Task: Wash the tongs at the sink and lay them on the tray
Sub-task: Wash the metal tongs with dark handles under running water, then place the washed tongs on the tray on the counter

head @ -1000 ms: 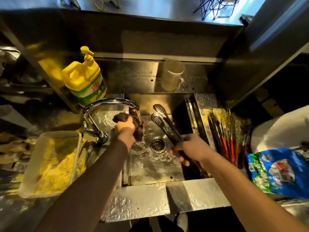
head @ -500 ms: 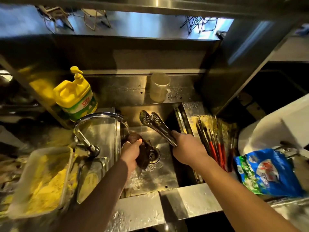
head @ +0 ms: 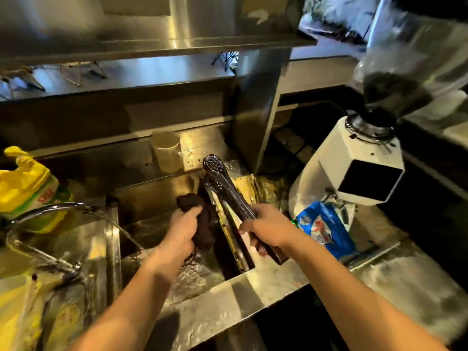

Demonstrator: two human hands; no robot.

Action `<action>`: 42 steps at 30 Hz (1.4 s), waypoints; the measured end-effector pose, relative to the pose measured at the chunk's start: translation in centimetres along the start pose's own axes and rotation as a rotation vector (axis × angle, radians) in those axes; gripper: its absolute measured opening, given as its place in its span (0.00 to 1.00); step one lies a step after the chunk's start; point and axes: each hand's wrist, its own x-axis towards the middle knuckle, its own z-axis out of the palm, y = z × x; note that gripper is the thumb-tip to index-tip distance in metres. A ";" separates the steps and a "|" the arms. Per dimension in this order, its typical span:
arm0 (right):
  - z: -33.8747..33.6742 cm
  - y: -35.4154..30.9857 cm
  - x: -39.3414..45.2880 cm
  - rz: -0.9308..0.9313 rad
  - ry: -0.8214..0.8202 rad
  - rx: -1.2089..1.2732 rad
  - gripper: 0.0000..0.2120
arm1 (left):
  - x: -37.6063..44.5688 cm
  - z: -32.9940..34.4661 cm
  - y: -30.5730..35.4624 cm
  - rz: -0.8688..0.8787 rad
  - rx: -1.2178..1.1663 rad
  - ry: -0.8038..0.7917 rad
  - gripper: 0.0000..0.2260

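Metal tongs [head: 222, 186] with perforated spoon tips point up and away over the right side of the steel sink [head: 228, 287]. My right hand [head: 268, 228] grips their handle end. My left hand [head: 183, 231] holds a dark brown cloth [head: 202, 219] just left of the tongs, close to their arms. Water runs from the chrome faucet [head: 50, 211] into the sink at the left. The tray with several red-handled tools is hidden behind my right hand and the tongs.
A yellow detergent bottle [head: 25, 183] stands at the far left. A clear cup [head: 167, 153] sits on the ledge behind the sink. A blue packet [head: 324, 229] and a white grinder [head: 354, 168] stand right of the sink. A steel shelf [head: 152, 46] hangs overhead.
The view has swung right and up. My right hand lifted the tongs higher and my left hand brought the cloth from the faucet stream over beside them.
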 end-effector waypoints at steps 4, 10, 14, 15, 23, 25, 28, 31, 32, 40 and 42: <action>-4.6 2.1 -2.8 -0.049 0.074 -0.013 0.05 | -2.7 5.9 -1.0 0.013 0.052 -0.124 0.04; -11.8 5.7 -9.2 -0.093 0.265 -0.040 0.08 | -7.5 15.1 -3.8 0.013 0.188 -0.338 0.04; -17.1 9.2 -14.9 -0.075 0.411 0.082 0.08 | -10.7 21.8 -6.8 0.038 0.291 -0.499 0.03; -18.4 10.2 -16.3 -0.063 0.445 0.103 0.08 | -11.5 23.5 -7.7 0.041 0.310 -0.542 0.03; -26.7 16.2 -26.3 0.008 0.751 0.270 0.09 | -19.7 36.2 -13.9 -0.049 0.366 -0.779 0.06; -28.3 17.4 -28.7 0.021 0.802 0.359 0.13 | -21.7 39.0 -15.1 -0.036 0.383 -0.853 0.05; -30.3 19.3 -32.4 0.008 0.882 0.492 0.09 | -24.6 43.1 -16.8 0.029 0.436 -0.957 0.03; -32.3 21.1 -36.6 0.059 0.996 0.641 0.13 | -28.2 47.0 -18.5 0.052 0.506 -1.067 0.04; -32.8 21.3 -37.6 0.075 1.010 0.699 0.17 | -29.0 47.8 -18.7 0.050 0.516 -1.096 0.04; -38.9 24.3 -45.9 -0.053 1.230 1.027 0.16 | -35.3 52.1 -23.0 -0.042 0.597 -1.257 0.07; -41.1 25.4 -46.8 0.005 1.287 1.023 0.16 | -36.2 52.5 -23.8 -0.064 0.624 -1.269 0.07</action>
